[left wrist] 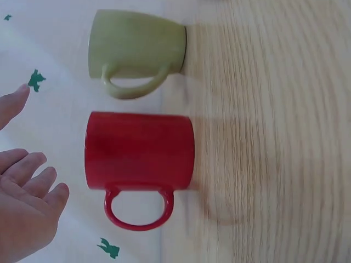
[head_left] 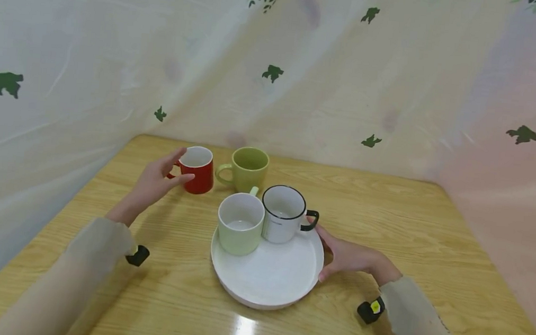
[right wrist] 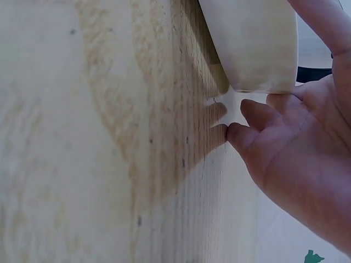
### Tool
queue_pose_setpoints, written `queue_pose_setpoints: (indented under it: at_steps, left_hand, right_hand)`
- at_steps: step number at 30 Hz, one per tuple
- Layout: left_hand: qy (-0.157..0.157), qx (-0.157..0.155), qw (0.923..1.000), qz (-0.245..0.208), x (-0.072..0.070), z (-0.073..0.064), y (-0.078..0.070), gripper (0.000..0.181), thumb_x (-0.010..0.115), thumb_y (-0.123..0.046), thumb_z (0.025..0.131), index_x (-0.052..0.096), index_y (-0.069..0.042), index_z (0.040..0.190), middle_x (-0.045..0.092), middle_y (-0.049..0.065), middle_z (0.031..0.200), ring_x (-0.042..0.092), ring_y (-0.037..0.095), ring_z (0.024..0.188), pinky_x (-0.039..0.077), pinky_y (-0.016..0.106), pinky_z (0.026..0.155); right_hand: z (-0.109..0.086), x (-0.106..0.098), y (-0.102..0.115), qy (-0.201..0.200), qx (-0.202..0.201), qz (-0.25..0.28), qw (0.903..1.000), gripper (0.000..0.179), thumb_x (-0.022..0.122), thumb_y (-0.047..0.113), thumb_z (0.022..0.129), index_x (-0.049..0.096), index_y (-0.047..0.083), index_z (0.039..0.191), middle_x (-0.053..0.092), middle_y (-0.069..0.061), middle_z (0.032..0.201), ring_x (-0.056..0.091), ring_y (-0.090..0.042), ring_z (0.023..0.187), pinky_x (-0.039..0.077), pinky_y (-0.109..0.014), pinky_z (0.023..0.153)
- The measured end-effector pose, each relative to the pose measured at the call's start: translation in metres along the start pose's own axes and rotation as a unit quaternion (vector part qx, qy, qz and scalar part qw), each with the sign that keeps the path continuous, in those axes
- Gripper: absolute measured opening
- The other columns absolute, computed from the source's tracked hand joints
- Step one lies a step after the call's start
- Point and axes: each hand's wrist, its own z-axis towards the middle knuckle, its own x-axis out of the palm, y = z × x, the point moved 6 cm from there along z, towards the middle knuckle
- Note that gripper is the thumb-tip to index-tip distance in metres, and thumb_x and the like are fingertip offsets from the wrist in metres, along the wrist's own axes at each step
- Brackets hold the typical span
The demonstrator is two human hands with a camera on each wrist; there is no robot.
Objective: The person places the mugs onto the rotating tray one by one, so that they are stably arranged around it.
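Near the back left, my left hand (head_left: 154,181) is held with thumb and fingers spread beside a red mug (head_left: 200,176). A gap separates that hand from the red mug (left wrist: 140,150) in the left wrist view. My right hand (head_left: 348,255) holds the right rim of a round white tray (head_left: 278,275), thumb toward the front and fingers toward the back. In the right wrist view its fingers (right wrist: 258,115) lie low against the tray's side. On the tray stand a pale green mug (head_left: 240,234) and a white mug with black rim and handle (head_left: 279,224).
An olive-green mug (head_left: 248,171) stands right of the red one, its handle toward it, just behind the tray. A wooden table (head_left: 388,215) carries everything. A pale curtain (head_left: 311,107) with green bird shapes hangs behind and at both sides.
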Motion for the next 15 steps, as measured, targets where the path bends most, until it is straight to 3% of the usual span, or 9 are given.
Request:
queue_pose_setpoints:
  at_steps: [2, 4, 6, 11, 15]
  left_hand:
    - [-0.004, -0.002, 1.0000, 0.004, -0.003, 0.004, 0.003, 0.079, 0.064, -0.031, 0.093, 0.021, -0.007, 0.154, 0.025, 0.016, 0.159, 0.027, 0.040, 0.145, 0.029, 0.059, 0.115]
    - [-0.006, -0.006, 1.0000, 0.005, -0.006, 0.007, 0.008, 0.080, 0.065, -0.032, 0.093, 0.020, -0.006, 0.154, 0.024, 0.016, 0.160, 0.024, 0.040, 0.146, 0.027, 0.060, 0.116]
    - [-0.008, -0.011, 0.9999, 0.009, -0.010, 0.010, 0.014, 0.080, 0.065, -0.031, 0.093, 0.020, -0.006, 0.154, 0.023, 0.016, 0.160, 0.022, 0.041, 0.147, 0.025, 0.061, 0.117]
    - [-0.005, -0.025, 0.9995, 0.017, -0.015, 0.018, 0.027, 0.081, 0.067, -0.025, 0.092, 0.020, -0.003, 0.154, 0.022, 0.018, 0.160, 0.019, 0.043, 0.147, 0.022, 0.060, 0.118]
    - [0.003, -0.040, 0.9989, 0.025, -0.016, 0.025, 0.033, 0.080, 0.067, -0.023, 0.092, 0.020, -0.003, 0.153, 0.021, 0.019, 0.160, 0.020, 0.046, 0.145, 0.023, 0.060, 0.117]
  right_hand:
    - [-0.001, 0.000, 0.000, 0.001, -0.001, 0.004, 1.0000, 0.129, 0.084, 0.020, 0.074, -0.017, 0.028, 0.154, 0.008, -0.016, 0.162, 0.019, -0.034, 0.148, 0.025, -0.009, 0.107]
    - [-0.001, 0.000, 0.000, 0.003, -0.002, 0.008, 1.0000, 0.129, 0.084, 0.019, 0.075, -0.017, 0.028, 0.154, 0.009, -0.017, 0.162, 0.019, -0.035, 0.148, 0.025, -0.006, 0.104]
    - [-0.001, 0.000, 0.001, 0.004, -0.001, 0.010, 0.9999, 0.129, 0.084, 0.019, 0.075, -0.018, 0.028, 0.153, 0.009, -0.018, 0.162, 0.020, -0.036, 0.147, 0.026, -0.014, 0.110]
    - [0.000, 0.000, 0.003, 0.002, 0.006, 0.008, 0.9999, 0.129, 0.084, 0.021, 0.075, -0.018, 0.028, 0.153, 0.007, -0.017, 0.163, 0.020, -0.036, 0.148, 0.018, -0.048, 0.120]
    - [-0.001, 0.000, 0.002, 0.004, 0.012, 0.015, 0.9998, 0.129, 0.084, 0.022, 0.075, -0.020, 0.026, 0.153, 0.004, -0.019, 0.163, 0.017, -0.038, 0.148, 0.014, -0.057, 0.120]
